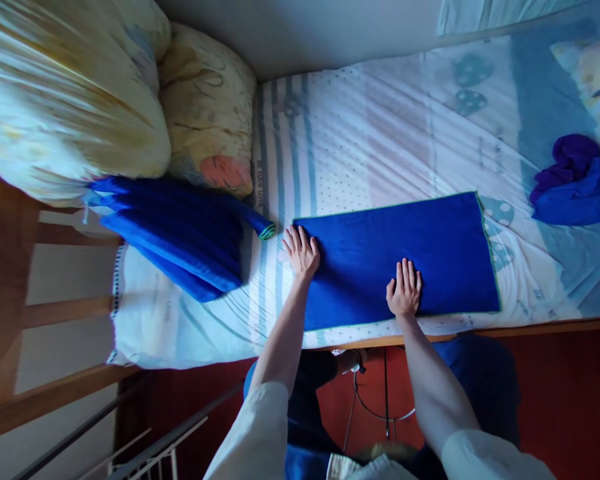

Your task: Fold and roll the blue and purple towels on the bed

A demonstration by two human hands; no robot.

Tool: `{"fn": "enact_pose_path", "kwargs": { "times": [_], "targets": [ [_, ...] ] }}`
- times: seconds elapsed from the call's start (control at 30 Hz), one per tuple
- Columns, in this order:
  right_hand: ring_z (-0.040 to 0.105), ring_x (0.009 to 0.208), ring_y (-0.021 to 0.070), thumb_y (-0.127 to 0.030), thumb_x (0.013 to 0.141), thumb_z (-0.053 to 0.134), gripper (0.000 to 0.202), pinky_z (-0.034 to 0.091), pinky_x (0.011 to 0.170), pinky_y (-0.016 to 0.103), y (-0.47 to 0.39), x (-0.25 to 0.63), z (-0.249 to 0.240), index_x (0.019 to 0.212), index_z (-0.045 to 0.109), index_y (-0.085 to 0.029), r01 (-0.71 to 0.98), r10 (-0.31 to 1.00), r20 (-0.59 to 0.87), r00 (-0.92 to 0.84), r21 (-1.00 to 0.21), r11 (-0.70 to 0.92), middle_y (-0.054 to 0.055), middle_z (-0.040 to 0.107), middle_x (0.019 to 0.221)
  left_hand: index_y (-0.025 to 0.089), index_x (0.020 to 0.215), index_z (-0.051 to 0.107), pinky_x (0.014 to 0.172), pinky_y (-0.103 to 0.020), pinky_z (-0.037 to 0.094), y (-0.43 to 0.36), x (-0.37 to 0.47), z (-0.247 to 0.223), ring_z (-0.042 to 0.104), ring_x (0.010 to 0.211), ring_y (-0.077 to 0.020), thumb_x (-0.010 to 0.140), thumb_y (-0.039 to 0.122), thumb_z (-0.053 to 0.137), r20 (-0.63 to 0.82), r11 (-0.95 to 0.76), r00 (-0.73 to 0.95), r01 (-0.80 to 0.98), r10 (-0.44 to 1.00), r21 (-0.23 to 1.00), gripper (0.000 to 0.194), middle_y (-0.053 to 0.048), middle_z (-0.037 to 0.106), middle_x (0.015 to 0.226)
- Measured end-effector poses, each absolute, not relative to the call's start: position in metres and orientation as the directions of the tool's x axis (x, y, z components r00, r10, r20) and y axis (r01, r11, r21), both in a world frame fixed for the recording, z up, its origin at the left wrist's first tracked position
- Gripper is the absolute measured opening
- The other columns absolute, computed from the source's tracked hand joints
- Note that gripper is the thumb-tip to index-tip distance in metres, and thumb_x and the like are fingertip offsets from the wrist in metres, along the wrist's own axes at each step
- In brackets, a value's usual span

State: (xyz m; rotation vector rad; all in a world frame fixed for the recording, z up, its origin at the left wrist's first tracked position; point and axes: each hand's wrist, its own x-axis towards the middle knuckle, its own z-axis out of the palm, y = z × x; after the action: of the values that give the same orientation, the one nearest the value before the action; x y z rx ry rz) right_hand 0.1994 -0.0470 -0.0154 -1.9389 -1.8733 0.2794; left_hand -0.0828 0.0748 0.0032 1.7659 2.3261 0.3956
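Blue cloth (360,257) with green edging lies spread out as a rectangle on the bed sheet (395,140), its long near side close to the bed's front edge, the surface mostly smooth. Left hand (301,252) palm down, fingers fanned wide, set across the cloth's left side just short of its far-left corner; some fingertips reach past onto the sheet. Right hand (405,288) also palm down and flattened, fingers straight and nearly together, thumb held out, resting on the right half of the cloth by its near side. Neither hand has hold of anything. Left of the left hand, towards the bed's left end: a heap of folded blue fabric (180,233), and beside it a blue roll (257,223) showing a green spiral at its tip, near the cloth but apart from it. Behind the heap, a patterned pillow (207,107) stands by the wall (325,33) at the bed's back edge; a larger yellowish pillow (75,87) fills the far-left corner. Well to the right, a crumpled purple cloth (565,167) touches a bunched blue piece (583,197). Wooden slats (70,310) border the left end. Below the front edge: the person's knees, red floor (570,393).
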Motion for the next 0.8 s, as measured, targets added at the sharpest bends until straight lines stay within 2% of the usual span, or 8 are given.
{"fn": "enact_pose_path", "kwargs": {
  "times": [0.07, 0.17, 0.3, 0.57, 0.7, 0.8],
  "targets": [
    [0.036, 0.153, 0.0285, -0.023, 0.1, 0.036, 0.061, 0.025, 0.125, 0.056, -0.047, 0.2, -0.015, 0.161, 0.037, -0.013, 0.898, 0.987, 0.147, 0.065, -0.44, 0.006, 0.017, 0.043, 0.162, 0.007, 0.16, 0.034, 0.13, -0.059, 0.008, 0.053, -0.052, 0.007, 0.004, 0.161, -0.0303, 0.103, 0.037, 0.036, 0.035, 0.181, -0.205, 0.923, 0.978, 0.339, 0.064, -0.018, 0.018, 0.171],
    [0.035, 0.154, 0.0282, -0.022, 0.099, 0.038, 0.063, 0.026, 0.125, 0.056, -0.048, 0.201, -0.014, 0.161, 0.036, -0.013, 0.899, 0.989, 0.137, 0.06, -0.438, 0.006, 0.016, 0.042, 0.163, 0.016, 0.158, 0.042, 0.13, -0.055, 0.014, 0.009, -0.005, 0.008, 0.01, 0.161, -0.0283, 0.103, 0.035, 0.039, 0.017, -0.026, 0.021, 0.919, 1.0, 0.394, 0.058, -0.013, 0.022, 0.171],
    [0.035, 0.154, 0.0271, -0.022, 0.1, 0.038, 0.061, 0.026, 0.126, 0.054, -0.047, 0.2, -0.012, 0.16, 0.038, -0.013, 0.915, 0.988, 0.144, 0.054, -0.404, 0.009, 0.016, 0.044, 0.162, 0.016, 0.157, 0.044, 0.13, -0.054, 0.016, -0.029, 0.018, 0.001, 0.022, 0.159, -0.0272, 0.103, 0.03, 0.037, 0.052, 0.029, -0.057, 0.906, 0.997, 0.423, 0.057, -0.014, 0.032, 0.168],
    [0.036, 0.154, 0.0258, -0.021, 0.102, 0.038, 0.057, 0.03, 0.124, 0.05, -0.048, 0.205, -0.003, 0.159, 0.04, -0.012, 0.939, 0.981, 0.189, 0.028, -0.341, 0.039, 0.016, 0.048, 0.159, 0.017, 0.155, 0.048, 0.13, -0.051, 0.019, -0.025, 0.013, -0.007, 0.032, 0.155, -0.0275, 0.097, 0.025, 0.042, 0.132, 0.03, -0.106, 0.876, 0.986, 0.481, 0.059, -0.012, 0.041, 0.163],
    [0.032, 0.156, 0.0259, -0.02, 0.104, 0.036, 0.056, 0.027, 0.125, 0.053, -0.042, 0.192, 0.002, 0.159, 0.039, -0.015, 0.925, 0.983, 0.179, 0.042, -0.378, 0.029, 0.015, 0.046, 0.161, 0.018, 0.154, 0.049, 0.129, -0.051, 0.02, -0.025, 0.014, -0.013, 0.034, 0.154, -0.0272, 0.096, 0.025, 0.044, 0.144, 0.033, -0.122, 0.863, 0.982, 0.504, 0.059, -0.012, 0.043, 0.162],
    [0.031, 0.157, 0.0239, -0.021, 0.104, 0.036, 0.055, 0.026, 0.128, 0.051, -0.023, 0.158, 0.009, 0.158, 0.042, -0.018, 0.866, 0.982, 0.122, -0.145, -0.465, 0.186, 0.012, 0.045, 0.162, 0.019, 0.154, 0.05, 0.129, -0.051, 0.02, -0.026, 0.011, -0.018, 0.034, 0.155, -0.0273, 0.095, 0.028, 0.045, 0.127, 0.041, -0.125, 0.852, 0.984, 0.522, 0.06, -0.011, 0.044, 0.161]
  ]
}}
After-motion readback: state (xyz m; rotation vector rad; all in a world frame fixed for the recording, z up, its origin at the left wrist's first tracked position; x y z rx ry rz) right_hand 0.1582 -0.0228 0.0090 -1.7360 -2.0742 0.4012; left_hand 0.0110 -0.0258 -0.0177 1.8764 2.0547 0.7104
